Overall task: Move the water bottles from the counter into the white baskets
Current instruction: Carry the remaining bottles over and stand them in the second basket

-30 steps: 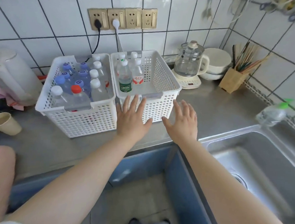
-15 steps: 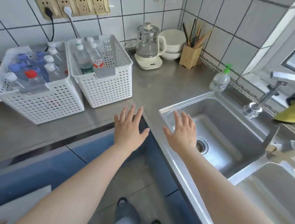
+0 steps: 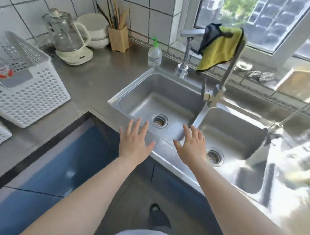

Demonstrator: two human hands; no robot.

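Hovering palms-down over sink [image 3: 169, 86] | left hand [image 3: 134, 143] grip spread | right hand [image 3: 192, 145] grip spread, holding nothing

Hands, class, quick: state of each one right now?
Left hand: open, fingers spread, holding nothing.
Right hand: open, fingers spread, holding nothing.

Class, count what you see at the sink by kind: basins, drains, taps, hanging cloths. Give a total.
Basins: 2
Drains: 2
Taps: 2
Hanging cloths: 1
Total: 7
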